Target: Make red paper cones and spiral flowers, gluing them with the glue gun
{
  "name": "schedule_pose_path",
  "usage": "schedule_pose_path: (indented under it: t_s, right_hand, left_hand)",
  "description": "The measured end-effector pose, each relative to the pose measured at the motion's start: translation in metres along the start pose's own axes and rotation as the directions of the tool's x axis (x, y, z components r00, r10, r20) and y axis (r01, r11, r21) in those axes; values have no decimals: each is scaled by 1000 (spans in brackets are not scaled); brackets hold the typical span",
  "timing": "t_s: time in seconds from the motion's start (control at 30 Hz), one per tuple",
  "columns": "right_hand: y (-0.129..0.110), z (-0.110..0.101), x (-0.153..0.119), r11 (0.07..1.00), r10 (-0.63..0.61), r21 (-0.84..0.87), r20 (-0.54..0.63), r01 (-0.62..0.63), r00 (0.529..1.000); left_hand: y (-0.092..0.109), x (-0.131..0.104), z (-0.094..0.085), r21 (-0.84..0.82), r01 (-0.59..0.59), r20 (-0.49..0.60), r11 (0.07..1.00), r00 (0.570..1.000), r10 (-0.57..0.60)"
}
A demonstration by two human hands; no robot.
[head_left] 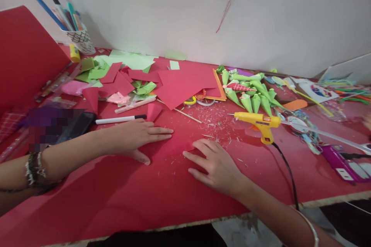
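My left hand (pixel 145 137) lies flat with its fingers stretched over a piece of red paper (pixel 179 144), which hardly stands out from the red tabletop (pixel 162 200). At the paper's right end is my right hand (pixel 213 164), its fingers apart and slightly bent, the tips at the paper's edge. Just beyond my left hand are a small red paper cone (pixel 153 112) and a white marker with a black cap (pixel 120 119). A yellow glue gun (pixel 261 121) rests on the table to the right of my right hand, with a clear glue stick in its back.
Red paper sheets (pixel 185 85) and green scraps lie along the wall. Several green paper cones (pixel 256 102) are heaped at back right. A pen cup (pixel 81 40) stands back left. The glue gun's black cord (pixel 288 173) crosses the front edge near a purple power strip (pixel 342 164).
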State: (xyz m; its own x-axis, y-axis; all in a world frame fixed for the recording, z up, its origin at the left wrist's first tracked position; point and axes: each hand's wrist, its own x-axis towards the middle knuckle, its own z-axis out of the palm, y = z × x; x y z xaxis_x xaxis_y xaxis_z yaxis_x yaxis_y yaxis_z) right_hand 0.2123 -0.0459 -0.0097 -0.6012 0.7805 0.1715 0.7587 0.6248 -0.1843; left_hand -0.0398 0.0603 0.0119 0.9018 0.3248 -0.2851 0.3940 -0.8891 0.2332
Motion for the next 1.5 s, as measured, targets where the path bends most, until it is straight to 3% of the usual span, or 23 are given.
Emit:
schedule_pose_path:
  t_s: [0.2,0.53,0.67,0.77,0.9,1.13,1.33,1.5]
  right_hand:
    - [13,-4,-13,995,97,-13,-39,-98,994]
    - [21,-5,-26,987,153,-36,-71,-155,986]
    - [22,-6,-24,976,208,-52,-93,-213,974]
    - [22,-8,-13,968,247,47,-33,-245,968]
    - [21,-12,9,965,163,194,96,-179,982]
    - [13,-15,28,963,141,205,157,-172,977]
    - [6,-12,26,855,289,390,187,-341,939]
    - [7,-15,34,620,308,708,179,-339,935]
  left_hand:
    - [1,0,-1,-24,2,-4,1000,1000,-2]
    - [0,-3,1,1,-34,-110,999,993,34]
    - [4,-2,-6,11,-34,-78,999,996,35]
    - [8,-2,-11,0,-36,-54,999,998,36]
    - [13,-2,-10,-7,-21,-82,1000,996,20]
    - [33,3,-4,18,114,-137,993,984,-111]
    - [50,13,2,150,171,-290,974,949,-122]
    - [63,16,1,365,213,-419,906,907,-45]
